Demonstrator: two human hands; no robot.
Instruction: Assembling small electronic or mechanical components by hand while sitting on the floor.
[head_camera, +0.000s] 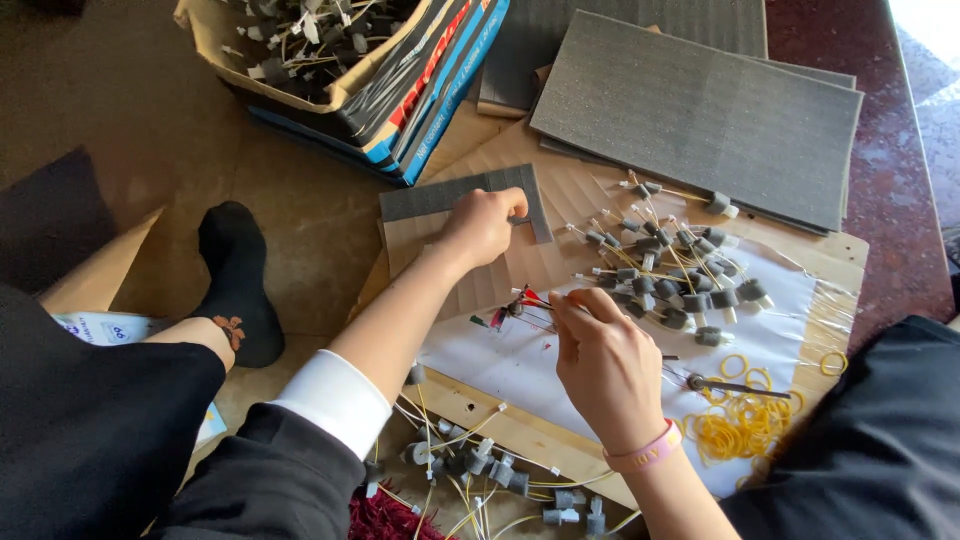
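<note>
My left hand (482, 226) is closed around the edge of a dark grey foam strip (440, 195) that lies on a corrugated cardboard sheet (500, 275). My right hand (605, 360), with a pink wristband, pinches thin red and dark wires (510, 310) between thumb and fingers over a white sheet (500, 365). A heap of small grey cylindrical parts with yellow wires (670, 270) lies just beyond my right hand.
Yellow rubber bands (740, 420) and scissors (735, 387) lie right of my right hand. Grey foam sheets (700, 110) are stacked at the back. A cardboard box of wired parts (300, 45) stands top left. More wired parts (490, 470) lie near the wooden board's (520, 425) front edge. My socked foot (235, 285) rests left.
</note>
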